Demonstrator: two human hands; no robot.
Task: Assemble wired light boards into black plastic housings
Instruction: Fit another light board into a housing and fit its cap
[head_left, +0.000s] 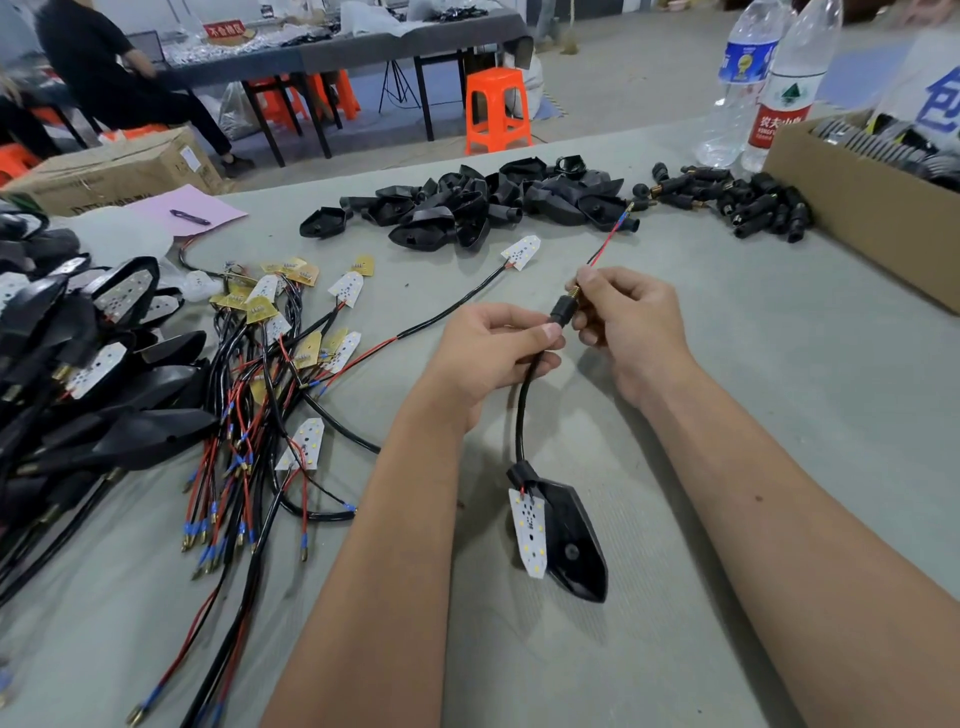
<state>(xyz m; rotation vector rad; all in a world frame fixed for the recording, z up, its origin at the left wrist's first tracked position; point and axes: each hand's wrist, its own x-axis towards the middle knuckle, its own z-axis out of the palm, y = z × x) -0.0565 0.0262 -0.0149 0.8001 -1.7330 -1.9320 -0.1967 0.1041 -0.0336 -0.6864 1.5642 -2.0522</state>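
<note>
Centre of the frame: the left hand (498, 348) pinches a black stem (560, 312) that is threaded on the cable (521, 410), while the right hand (623, 322) pinches the brass threaded end (573, 294) of the stem, where the red wires (605, 248) emerge towards the upper right. Below the hands, at lower centre, the cable runs down into a housing (574, 540) lying on the table (753, 415). The white board (529, 530) sits tilted against the housing's left edge, apparently not yet seated.

Risks, as judged from this arrangement:
- A pull on the wires through the stem may drag the unseated board askew or strain its solder joints, since the cable is the only link between hands and housing.
- The thin wires may snag or chafe on the brass thread if they are drawn at an angle.
- The housing rests loose on the table, so it may slide or flip as the cable tightens.

Spare housings (467, 208) lie at upper centre, stems (748, 202) to their right, loose boards (291, 332) at left.
</note>
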